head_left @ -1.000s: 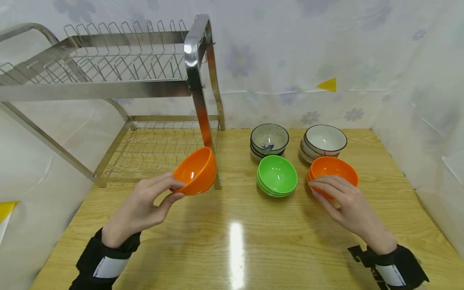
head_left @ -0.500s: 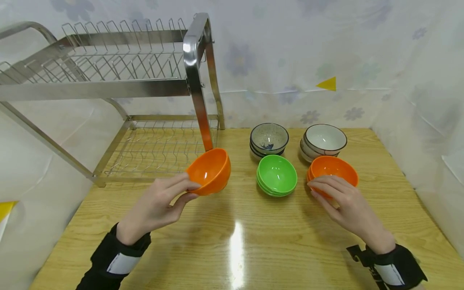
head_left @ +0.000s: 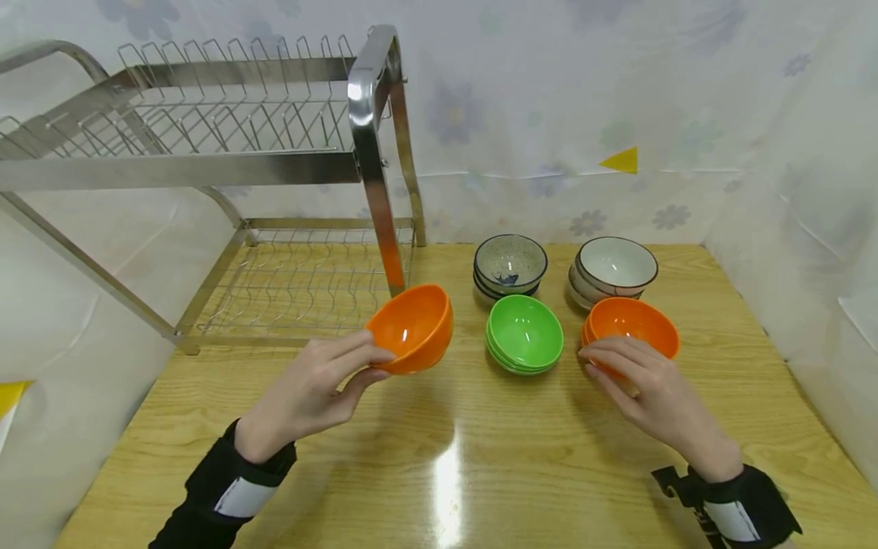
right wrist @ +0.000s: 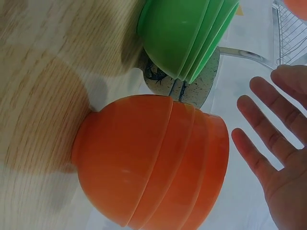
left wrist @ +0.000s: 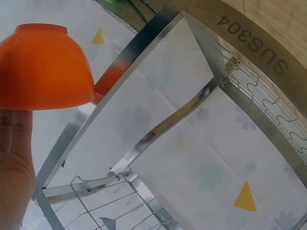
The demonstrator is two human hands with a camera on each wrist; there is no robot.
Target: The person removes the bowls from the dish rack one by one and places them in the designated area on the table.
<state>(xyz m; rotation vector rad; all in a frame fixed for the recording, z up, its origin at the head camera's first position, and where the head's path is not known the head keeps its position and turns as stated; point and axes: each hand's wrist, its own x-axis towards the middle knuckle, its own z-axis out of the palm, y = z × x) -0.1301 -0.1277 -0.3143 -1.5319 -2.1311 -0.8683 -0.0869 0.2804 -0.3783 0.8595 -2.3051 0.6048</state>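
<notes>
My left hand [head_left: 315, 389] pinches the rim of an orange bowl [head_left: 417, 332], fingers on one side and thumb below. This bowl is tilted and held above the table, just in front of the rack's right leg. At the right, my right hand [head_left: 661, 400] hovers at the near side of a stack of orange bowls [head_left: 638, 324]. In the right wrist view its fingers [right wrist: 271, 136] are loosely extended and apart from the stacked orange bowls [right wrist: 139, 163]. Left of that stack stand nested green bowls [head_left: 524, 332].
A two-tier metal dish rack [head_left: 178, 171] stands at the left. Behind the green bowls is a stack of speckled grey bowls [head_left: 511, 263], and behind the orange stack are white bowls [head_left: 617, 263] with dark rims. The wooden table [head_left: 384, 488] meets a flowered wall covering.
My left hand has carried the orange bowl to the right, away from the rack and toward the green bowls. The right hand has hardly moved.
</notes>
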